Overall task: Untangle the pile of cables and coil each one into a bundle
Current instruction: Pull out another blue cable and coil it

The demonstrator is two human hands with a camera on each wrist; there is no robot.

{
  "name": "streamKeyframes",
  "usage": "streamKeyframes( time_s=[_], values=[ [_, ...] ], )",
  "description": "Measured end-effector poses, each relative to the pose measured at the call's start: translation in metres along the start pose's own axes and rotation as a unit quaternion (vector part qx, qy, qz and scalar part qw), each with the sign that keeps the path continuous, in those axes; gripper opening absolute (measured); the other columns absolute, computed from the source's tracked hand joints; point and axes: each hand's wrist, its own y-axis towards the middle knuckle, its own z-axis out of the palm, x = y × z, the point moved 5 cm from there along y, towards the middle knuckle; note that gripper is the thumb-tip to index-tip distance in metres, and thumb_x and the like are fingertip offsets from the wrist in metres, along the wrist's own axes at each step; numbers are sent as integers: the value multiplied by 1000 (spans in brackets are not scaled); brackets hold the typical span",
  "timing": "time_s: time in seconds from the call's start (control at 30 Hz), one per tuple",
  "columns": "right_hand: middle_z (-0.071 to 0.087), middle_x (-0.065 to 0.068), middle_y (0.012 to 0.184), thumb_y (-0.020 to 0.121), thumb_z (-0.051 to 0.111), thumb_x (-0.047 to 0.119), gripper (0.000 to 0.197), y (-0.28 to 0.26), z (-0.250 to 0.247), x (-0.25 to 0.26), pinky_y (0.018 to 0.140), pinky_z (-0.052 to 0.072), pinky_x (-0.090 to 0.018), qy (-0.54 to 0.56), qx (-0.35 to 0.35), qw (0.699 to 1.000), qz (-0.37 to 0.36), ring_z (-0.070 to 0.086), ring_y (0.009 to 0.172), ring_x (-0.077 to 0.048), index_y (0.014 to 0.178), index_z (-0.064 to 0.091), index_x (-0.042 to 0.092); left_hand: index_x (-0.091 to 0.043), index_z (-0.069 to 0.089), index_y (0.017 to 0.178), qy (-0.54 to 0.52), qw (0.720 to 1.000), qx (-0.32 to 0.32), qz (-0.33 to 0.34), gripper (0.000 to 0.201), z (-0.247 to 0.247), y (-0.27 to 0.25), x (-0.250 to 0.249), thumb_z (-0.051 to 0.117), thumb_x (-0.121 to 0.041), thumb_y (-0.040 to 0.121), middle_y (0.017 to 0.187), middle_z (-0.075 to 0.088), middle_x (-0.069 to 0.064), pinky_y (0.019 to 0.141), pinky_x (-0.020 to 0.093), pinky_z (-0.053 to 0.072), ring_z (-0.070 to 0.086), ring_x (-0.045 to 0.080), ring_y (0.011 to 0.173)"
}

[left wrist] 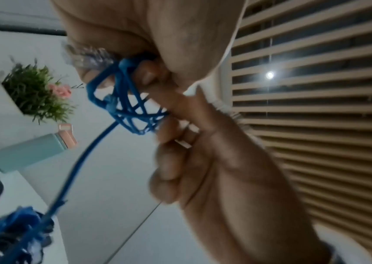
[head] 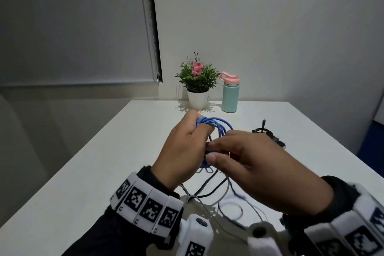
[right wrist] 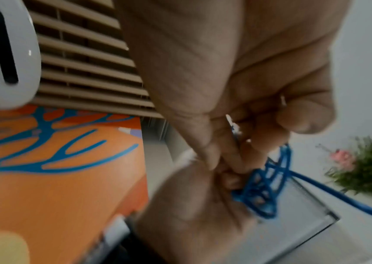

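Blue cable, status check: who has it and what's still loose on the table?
Left hand grips coiled blue cable above table. Right hand pinching at the coil. Black cable bundled aside; grey cables loose below hands.

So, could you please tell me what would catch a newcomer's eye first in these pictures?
Probably the bright blue cable coil, held up between the left hand and right hand above the middle of the white table. Next, at the table's far edge, the green potted plant with pink flowers beside a mint bottle with a pink lid. Loose grey and black cables lie beneath the hands.
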Motion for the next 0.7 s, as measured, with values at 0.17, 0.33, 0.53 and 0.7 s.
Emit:
streamKeyframes(
  time_s=[0.17, 0.33, 0.53, 0.7],
  values=[
    [60, 12, 79, 92, 59, 38, 19, 5, -1, -15, 66, 37, -11, -59, -113, 991, 46, 53, 73, -3, 102, 73, 30, -18, 50, 68, -205, 977, 35, -58, 14, 5, 1, 1, 54, -24, 80, 57, 42, -7, 54, 26, 37, 39, 12, 54],
    [53, 12, 69, 89, 62, 42, 16, 4, 6, -15, 57, 32, -14, -27, -79, 994, 72, 51, 67, -3, 86, 72, 30, -13, 60, 83, -236, 967, 83, -40, 32, 8, 1, -1, 53, -38, 102, 61, 38, -6, 55, 24, 39, 37, 10, 53],
    [49, -2, 75, 77, 61, 26, 14, 4, 7, -29, 72, 44, -25, 514, -4, 838, 184, 48, 72, -12, 67, 60, 17, -13, 51, 84, -49, 991, 99, 72, 31, -2, 5, -5, 47, -40, 100, 60, 41, -9, 53, 26, 36, 38, 12, 54],
    [63, -6, 72, 83, 63, 40, 31, 3, -2, -30, 78, 36, -49, 403, 10, 903, 146, 50, 75, -32, 74, 62, 10, -11, 51, 87, 30, 992, 80, 92, 32, -12, 7, -4, 47, -40, 99, 61, 48, -4, 56, 44, 47, 49, 19, 54]
  ],
)
